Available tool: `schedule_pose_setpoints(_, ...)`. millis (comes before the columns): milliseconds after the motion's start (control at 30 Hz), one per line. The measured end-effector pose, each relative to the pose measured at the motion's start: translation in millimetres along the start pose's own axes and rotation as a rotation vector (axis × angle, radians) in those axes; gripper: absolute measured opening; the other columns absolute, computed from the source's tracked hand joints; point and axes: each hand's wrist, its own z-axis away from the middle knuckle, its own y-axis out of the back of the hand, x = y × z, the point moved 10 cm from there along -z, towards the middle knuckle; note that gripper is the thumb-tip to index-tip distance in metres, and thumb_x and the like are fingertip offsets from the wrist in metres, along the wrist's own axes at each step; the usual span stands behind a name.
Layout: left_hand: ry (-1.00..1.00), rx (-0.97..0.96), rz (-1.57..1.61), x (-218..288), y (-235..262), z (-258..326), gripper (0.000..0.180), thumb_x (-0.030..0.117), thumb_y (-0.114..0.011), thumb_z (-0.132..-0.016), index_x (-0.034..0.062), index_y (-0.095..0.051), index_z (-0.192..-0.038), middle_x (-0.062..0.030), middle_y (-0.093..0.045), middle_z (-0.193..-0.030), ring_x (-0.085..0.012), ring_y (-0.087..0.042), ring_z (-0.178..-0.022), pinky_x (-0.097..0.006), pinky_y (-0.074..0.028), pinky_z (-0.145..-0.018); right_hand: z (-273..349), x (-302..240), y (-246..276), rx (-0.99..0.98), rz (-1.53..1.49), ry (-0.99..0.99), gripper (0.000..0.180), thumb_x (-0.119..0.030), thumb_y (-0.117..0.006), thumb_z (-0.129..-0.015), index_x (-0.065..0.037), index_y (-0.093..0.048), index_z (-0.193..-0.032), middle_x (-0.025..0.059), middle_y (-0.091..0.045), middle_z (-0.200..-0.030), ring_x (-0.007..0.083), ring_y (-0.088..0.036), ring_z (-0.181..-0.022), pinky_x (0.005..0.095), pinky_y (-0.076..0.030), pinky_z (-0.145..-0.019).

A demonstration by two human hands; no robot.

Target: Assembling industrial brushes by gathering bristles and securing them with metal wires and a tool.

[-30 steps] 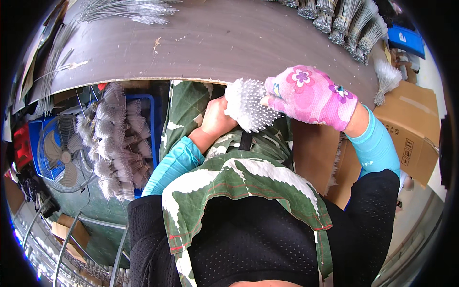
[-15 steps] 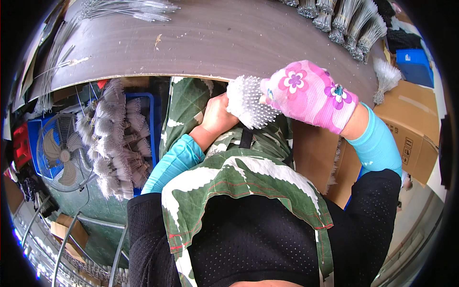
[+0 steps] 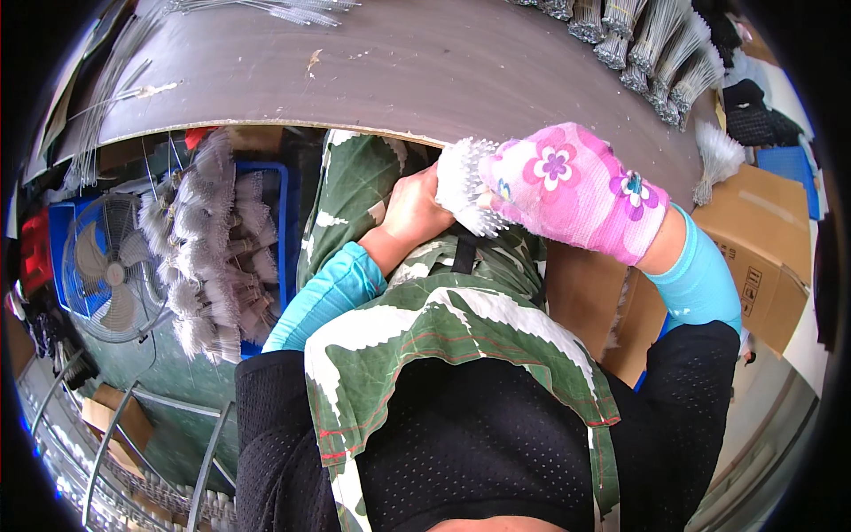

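Observation:
A bundle of white bristle brushes (image 3: 465, 182) is held at the table's near edge, over my lap. My right hand (image 3: 576, 191), in a pink flowered glove, is closed around the right side of the bundle. My bare left hand (image 3: 415, 211) grips it from the left and below. Both forearms wear light blue sleeves. A green and white patterned apron (image 3: 443, 319) covers my lap under the hands. How the fingers sit inside the bundle is hidden.
A brown table (image 3: 399, 71) stretches ahead, with wire brush bundles (image 3: 647, 44) at the far right and loose wires (image 3: 266, 9) at the far edge. A blue crate (image 3: 275, 195) piled with finished brushes (image 3: 208, 248) and a fan (image 3: 102, 266) stand left. Cardboard boxes (image 3: 753, 257) sit right.
Both hands with the brush bundle have shifted slightly to the right and a little down along the table edge. The grip looks the same.

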Motion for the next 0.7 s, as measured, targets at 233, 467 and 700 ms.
schedule_pose_setpoints(233, 0.094, -0.125, -0.055, -1.4, -4.9, -2.0, 0.048, 0.025, -0.069, -0.071, 0.0081, -0.054, -0.114, -0.0195, -0.064, -0.095, -0.0380, -0.060, -0.090, -0.044, -0.049, -0.077, -9.9, -8.5, -5.0, -0.041, 0.038, 0.050, 0.022, -0.030, -0.057, -0.083, -0.009, -0.064, -0.083, 0.0111, -0.062, -0.071, 0.0292, -0.061, -0.067, 0.0394, -0.049, -0.062)
schedule_pose_setpoints(467, 0.055, -0.043, -0.022, 2.5, 0.2, -2.8, 0.031, 0.024, -0.071, -0.070, 0.0045, -0.063, -0.093, -0.0185, -0.064, -0.085, -0.0377, -0.061, -0.084, -0.041, -0.050, -0.072, -19.1, -12.7, -10.7, -0.091, 0.075, 0.089, 0.020, -0.028, -0.058, -0.081, -0.009, -0.065, -0.083, 0.0102, -0.063, -0.072, 0.0286, -0.062, -0.067, 0.0385, -0.049, -0.061)
schedule_pose_setpoints(700, 0.078, -0.073, 0.006, 0.1, -1.0, -2.6, 0.038, 0.022, -0.073, -0.070, 0.0038, -0.061, -0.100, -0.0190, -0.064, -0.092, -0.0360, -0.061, -0.088, -0.038, -0.050, -0.076, -26.5, -20.1, -13.8, -0.145, 0.133, 0.145, 0.017, -0.025, -0.059, -0.079, -0.010, -0.067, -0.083, 0.0094, -0.065, -0.073, 0.0280, -0.063, -0.067, 0.0376, -0.050, -0.060)
